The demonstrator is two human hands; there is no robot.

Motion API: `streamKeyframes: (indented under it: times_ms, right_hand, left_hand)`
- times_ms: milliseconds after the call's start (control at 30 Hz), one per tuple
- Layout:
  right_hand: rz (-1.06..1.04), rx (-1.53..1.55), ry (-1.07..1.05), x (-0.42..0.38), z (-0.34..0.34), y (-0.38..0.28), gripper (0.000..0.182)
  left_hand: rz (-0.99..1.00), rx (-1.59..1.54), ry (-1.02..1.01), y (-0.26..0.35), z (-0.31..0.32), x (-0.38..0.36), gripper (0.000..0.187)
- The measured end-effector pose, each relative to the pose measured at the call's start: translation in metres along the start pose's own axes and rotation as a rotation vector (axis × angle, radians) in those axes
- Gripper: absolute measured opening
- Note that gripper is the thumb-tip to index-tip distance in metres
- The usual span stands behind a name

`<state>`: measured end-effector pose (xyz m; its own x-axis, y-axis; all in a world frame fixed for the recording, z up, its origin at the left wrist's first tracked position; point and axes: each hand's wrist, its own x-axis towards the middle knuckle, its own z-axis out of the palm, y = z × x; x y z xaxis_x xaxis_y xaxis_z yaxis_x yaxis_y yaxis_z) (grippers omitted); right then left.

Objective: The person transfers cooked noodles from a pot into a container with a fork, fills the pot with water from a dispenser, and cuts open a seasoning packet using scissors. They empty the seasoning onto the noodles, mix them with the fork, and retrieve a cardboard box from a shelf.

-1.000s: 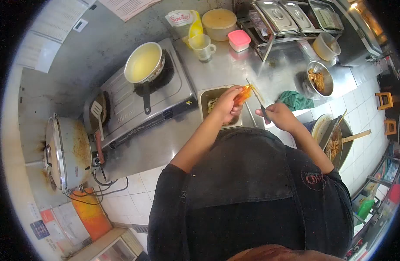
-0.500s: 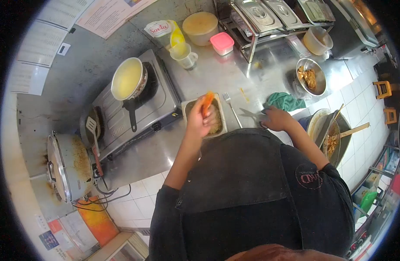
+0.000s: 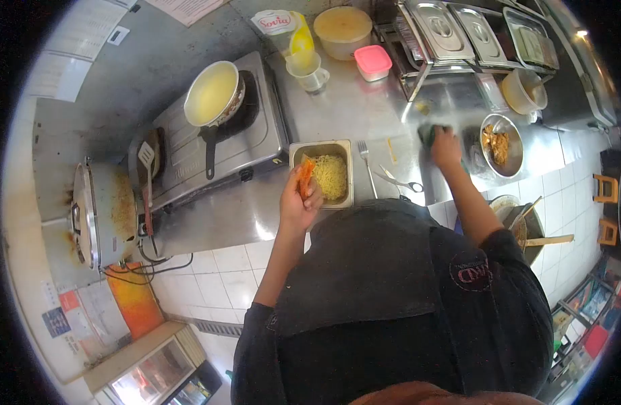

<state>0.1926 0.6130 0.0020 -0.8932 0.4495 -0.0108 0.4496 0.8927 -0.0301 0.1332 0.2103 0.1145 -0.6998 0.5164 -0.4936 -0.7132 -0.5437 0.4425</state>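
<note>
My left hand (image 3: 301,202) is closed round a narrow, shiny orange thing (image 3: 306,178) whose kind I cannot make out. It is over the near left side of a steel tray (image 3: 351,177) with pale yellow shredded food (image 3: 330,179) inside. My right hand (image 3: 446,147) presses on a dark green cloth (image 3: 428,135) on the steel counter; the hand covers much of the cloth. Between the hands lie a fork (image 3: 365,162) and a pair of scissors (image 3: 410,184), both apart from my fingers.
A pan (image 3: 212,94) with yellowish contents sits on the gas stove (image 3: 175,158) at left. Behind are a measuring jug (image 3: 314,79), a pink-lidded tub (image 3: 373,62) and lidded steel pans (image 3: 442,30). At right are a bowl (image 3: 516,152) of browned food and a large pot (image 3: 506,202).
My right hand has left the scissors and moved forward onto the green cloth, which is now farther up the counter. My left hand has drawn back slightly, still holding the orange thing.
</note>
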Motion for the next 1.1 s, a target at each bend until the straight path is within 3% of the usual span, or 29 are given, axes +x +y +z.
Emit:
streamKeyframes:
  times_ms: [33,67,167,267,367,467,567,700,800,900,1100]
  right_hand:
    - [0.056,0.03,0.032,0.031,0.002,0.001,0.041]
    - [0.109,0.133,0.166,0.055,0.009,0.0,0.027]
    - [-0.056,0.016,0.232,0.12,0.027,0.0,0.034]
    - [-0.055,-0.012,-0.169,0.116,-0.007,-0.021,0.045]
    - [-0.154,0.054,-0.261,0.077,-0.024,-0.018,0.052]
    - [-0.165,0.094,-0.124,0.026,-0.045,-0.028,0.059]
    - [-0.149,-0.02,-0.143,-0.006,-0.08,-0.069,0.06]
    - [-0.795,0.502,0.063,-0.023,-0.113,-0.145,0.026]
    - [-1.019,0.603,0.014,-0.035,-0.123,-0.203,0.019]
    - [-1.004,0.567,-0.105,-0.03,-0.1,-0.233,0.019]
    - [-1.063,0.709,0.0,-0.03,-0.107,-0.241,0.013]
  left_hand:
    - [-0.002,-0.022,-0.017,-0.002,-0.004,0.0,0.017]
    - [-0.003,-0.044,-0.034,-0.003,-0.007,0.0,0.017]
    - [-0.005,-0.106,-0.069,-0.004,-0.005,-0.007,0.019]
    - [0.05,0.063,0.067,0.002,0.013,-0.02,0.02]
    - [0.138,0.559,0.309,0.012,0.001,-0.021,0.024]
    - [0.574,1.458,0.266,0.016,-0.019,-0.007,0.025]
    - [0.485,1.892,0.24,0.032,0.0,-0.008,0.025]
    - [0.499,2.022,0.125,0.039,0.013,-0.002,0.023]
    - [0.487,2.066,0.032,0.04,0.008,0.005,0.021]
    - [0.658,2.122,-0.068,0.037,-0.013,0.013,0.022]
    - [0.735,1.833,0.026,0.037,-0.016,-0.003,0.021]
